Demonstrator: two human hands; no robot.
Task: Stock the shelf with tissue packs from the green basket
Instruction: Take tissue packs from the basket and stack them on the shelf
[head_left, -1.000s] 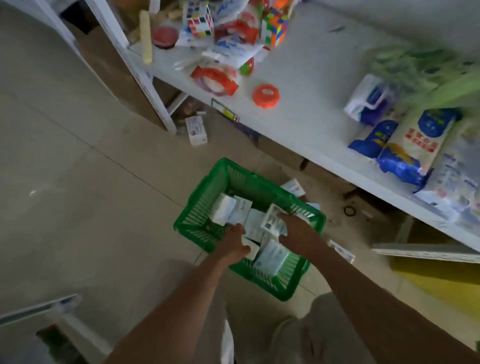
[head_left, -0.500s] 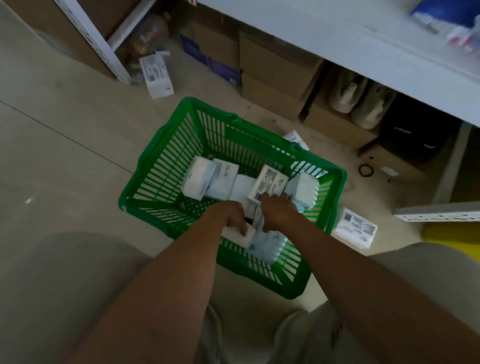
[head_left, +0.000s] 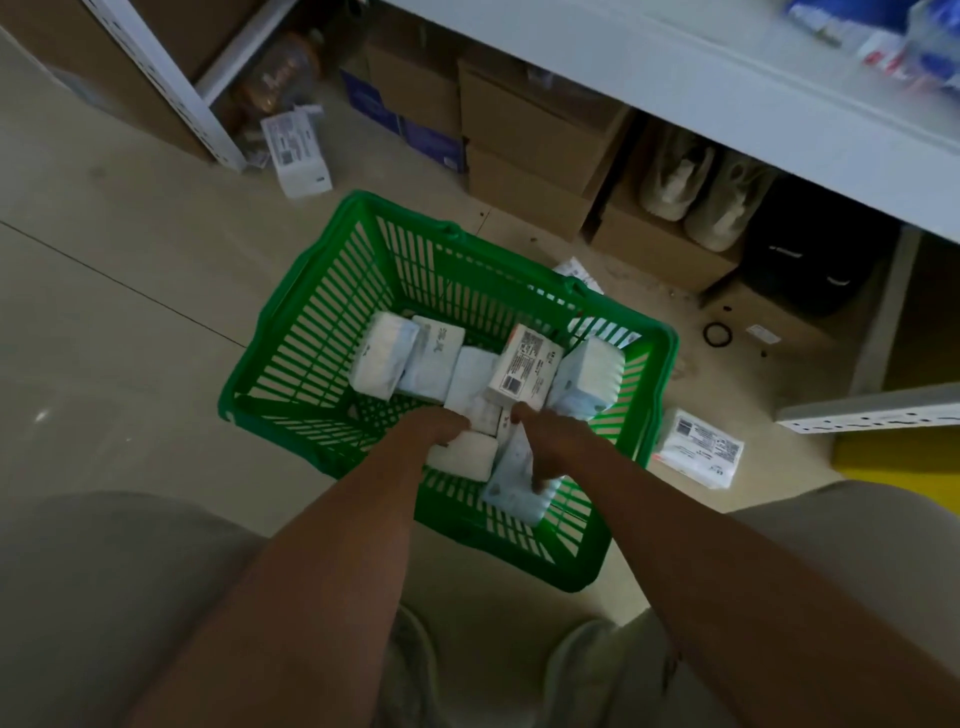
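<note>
Floor aisle below the shelf (head_left: 727, 93): both hands reaching into the green basket (head_left: 291, 374). Left hand (head_left: 434, 428) gripping a tissue pack (head_left: 462, 454); right hand (head_left: 550, 441) clasping another pack (head_left: 511, 483). Pickup step; next, lifting both shelfward.

A green basket (head_left: 332, 332) of slatted plastic sits on the floor just in front of a white shelf (head_left: 675, 88), its open top facing up. Several white tissue packs (head_left: 384, 358) lie jumbled inside it, some flat and some tipped on edge. One pack with a printed label and barcode (head_left: 524, 371) leans across the others near the middle. A pale blue-tinted pack (head_left: 587, 376) stands against the right wall. At the near side, a plain white pack (head_left: 462, 457) and a slanted pack (head_left: 511, 478) lie partly under the hands. The shelf edge runs across the upper right.
</note>
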